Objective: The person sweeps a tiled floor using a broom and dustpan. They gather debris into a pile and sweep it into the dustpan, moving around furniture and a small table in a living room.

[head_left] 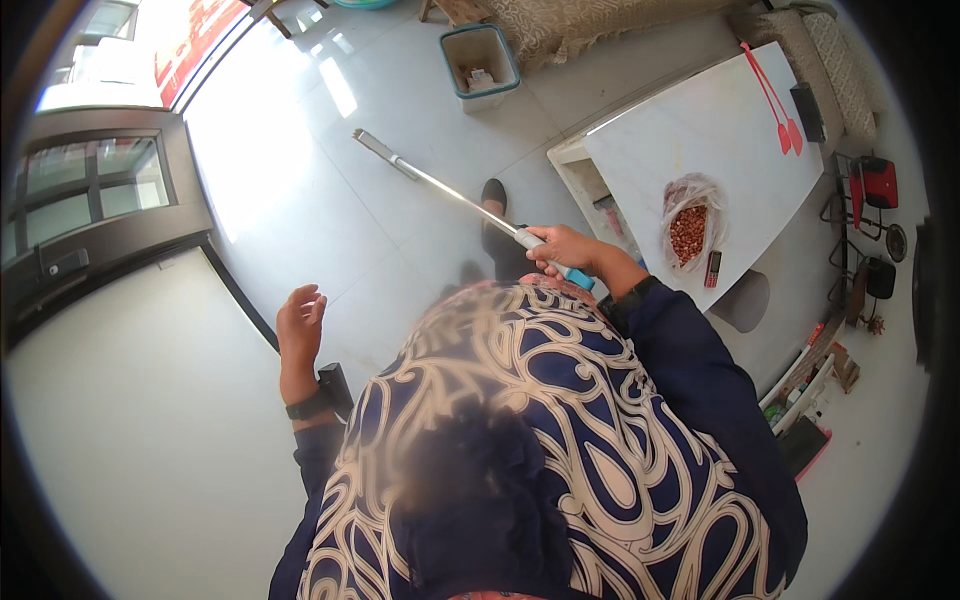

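Observation:
My right hand is closed around the grey and blue grip of a flat floor mop with a metal pole. The pole slants away over the tiled floor, and its narrow grey head lies far ahead of me, left of centre. My left hand hangs at my left side near a white wall, fingers loosely bent and apart, holding nothing. One of my dark shoes shows beside the pole.
To the right, a white table bears a plastic bag of reddish nuts, a mobile phone and red fly swatters. A waste bin stands ahead. An open door is at left, a grey stool by the table.

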`<state>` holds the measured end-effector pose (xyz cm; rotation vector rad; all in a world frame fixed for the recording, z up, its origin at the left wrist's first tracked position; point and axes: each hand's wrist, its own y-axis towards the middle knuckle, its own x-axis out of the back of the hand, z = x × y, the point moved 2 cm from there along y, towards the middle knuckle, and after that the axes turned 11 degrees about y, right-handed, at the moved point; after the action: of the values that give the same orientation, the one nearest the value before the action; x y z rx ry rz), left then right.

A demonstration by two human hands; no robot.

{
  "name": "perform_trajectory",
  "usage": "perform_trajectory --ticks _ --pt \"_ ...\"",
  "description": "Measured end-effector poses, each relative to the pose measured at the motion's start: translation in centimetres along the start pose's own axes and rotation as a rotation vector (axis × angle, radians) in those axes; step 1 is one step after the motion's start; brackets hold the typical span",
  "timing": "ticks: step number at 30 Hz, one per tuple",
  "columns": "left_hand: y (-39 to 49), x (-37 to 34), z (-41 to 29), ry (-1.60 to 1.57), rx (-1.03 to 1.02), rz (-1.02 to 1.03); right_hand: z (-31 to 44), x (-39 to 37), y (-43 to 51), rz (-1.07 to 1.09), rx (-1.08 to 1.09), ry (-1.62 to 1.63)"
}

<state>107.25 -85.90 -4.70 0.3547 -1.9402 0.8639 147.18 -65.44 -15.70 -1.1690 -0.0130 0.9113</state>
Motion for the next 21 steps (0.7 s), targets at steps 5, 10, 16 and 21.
perform_trajectory --ticks 5,10,16,21 --pt "6.2 2.5 -6.9 0.048 -0.077 0.049 2.0 4.7 2.6 -0.003 -0.133 0.024" --pt "10.5 4.0 -10.8 0.094 -0.154 0.052 1.3 7.2 4.8 -0.305 -0.094 -0.697" --pt "15.3 4.8 -11.9 0.203 -0.270 0.169 -0.8 3.4 4.9 -0.457 0.077 -0.894" --pt "21.2 5.3 -11.6 0.249 -0.488 0.258 -4.7 -2.0 6.4 -0.670 0.054 -0.787"
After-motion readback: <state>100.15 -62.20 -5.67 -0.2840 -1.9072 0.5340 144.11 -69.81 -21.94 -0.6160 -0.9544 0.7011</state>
